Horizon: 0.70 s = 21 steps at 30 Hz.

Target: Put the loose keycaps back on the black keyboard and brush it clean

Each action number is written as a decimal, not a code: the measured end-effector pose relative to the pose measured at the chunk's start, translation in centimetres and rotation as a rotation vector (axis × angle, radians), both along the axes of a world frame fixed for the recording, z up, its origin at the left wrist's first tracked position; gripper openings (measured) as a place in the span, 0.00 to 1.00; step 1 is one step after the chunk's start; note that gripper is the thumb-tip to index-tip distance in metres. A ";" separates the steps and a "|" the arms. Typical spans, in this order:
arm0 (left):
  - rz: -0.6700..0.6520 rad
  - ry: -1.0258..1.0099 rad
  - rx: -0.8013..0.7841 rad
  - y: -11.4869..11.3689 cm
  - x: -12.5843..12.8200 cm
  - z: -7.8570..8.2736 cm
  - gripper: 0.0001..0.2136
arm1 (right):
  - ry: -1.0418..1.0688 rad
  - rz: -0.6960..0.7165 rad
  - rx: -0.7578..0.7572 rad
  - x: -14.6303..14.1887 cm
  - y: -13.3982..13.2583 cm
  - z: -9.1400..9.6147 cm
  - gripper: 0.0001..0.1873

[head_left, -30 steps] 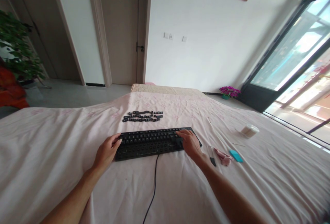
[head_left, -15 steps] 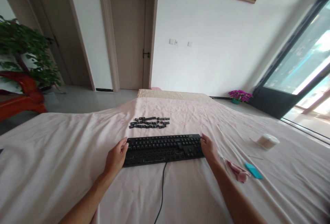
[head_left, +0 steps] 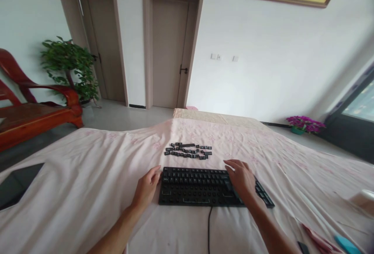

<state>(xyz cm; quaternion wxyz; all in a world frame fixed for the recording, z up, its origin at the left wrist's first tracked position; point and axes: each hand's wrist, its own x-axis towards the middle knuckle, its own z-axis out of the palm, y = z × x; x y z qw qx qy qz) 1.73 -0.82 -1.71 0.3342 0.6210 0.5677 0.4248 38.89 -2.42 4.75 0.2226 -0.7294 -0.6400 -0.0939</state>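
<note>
A black keyboard (head_left: 189, 191) lies on the pale pink cloth, its cable running toward me. Keycaps fill its upper rows, while the lower rows show bare key mounts. My left hand (head_left: 147, 187) is at the keyboard's left end, thumb and forefinger slightly apart beside the edge; contact is hard to judge. Over the right part of the keyboard hovers or rests my right hand (head_left: 242, 178), fingers stretched leftward and holding nothing visible. Beyond the keyboard, several loose black keycaps (head_left: 184, 155) lie in rough rows, with a long space bar key (head_left: 187, 145) among them.
A dark flat tablet-like object (head_left: 20, 186) lies at far left. At lower right are a pink cloth strip (head_left: 320, 239), a blue flat piece (head_left: 347, 244) and a partly cut-off white roll (head_left: 364, 201). The covering cloth (head_left: 96, 168) is wrinkled.
My right hand has left the keyboard's right end and moved over its right section. My left hand's grip on the left end has loosened. The view has turned left.
</note>
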 end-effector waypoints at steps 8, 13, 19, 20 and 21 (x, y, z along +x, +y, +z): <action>-0.008 -0.181 -0.027 -0.1 0.2 0.3 0.20 | -0.065 0.519 -0.078 -17.0 7.2 0.6 0.11; -0.008 -0.243 -0.050 0.1 0.3 0.2 0.21 | -0.272 0.505 -0.128 -21.3 10.3 0.6 0.11; -0.004 -0.218 -0.028 0.2 0.3 0.4 0.20 | -0.376 0.541 -0.156 -22.8 11.9 0.8 0.12; -0.003 -0.218 -0.027 0.2 0.3 0.5 0.20 | -0.388 0.550 -0.160 -22.9 12.0 0.8 0.12; -0.001 -0.219 -0.028 0.1 0.3 0.6 0.20 | -0.399 0.558 -0.164 -23.0 12.1 0.8 0.12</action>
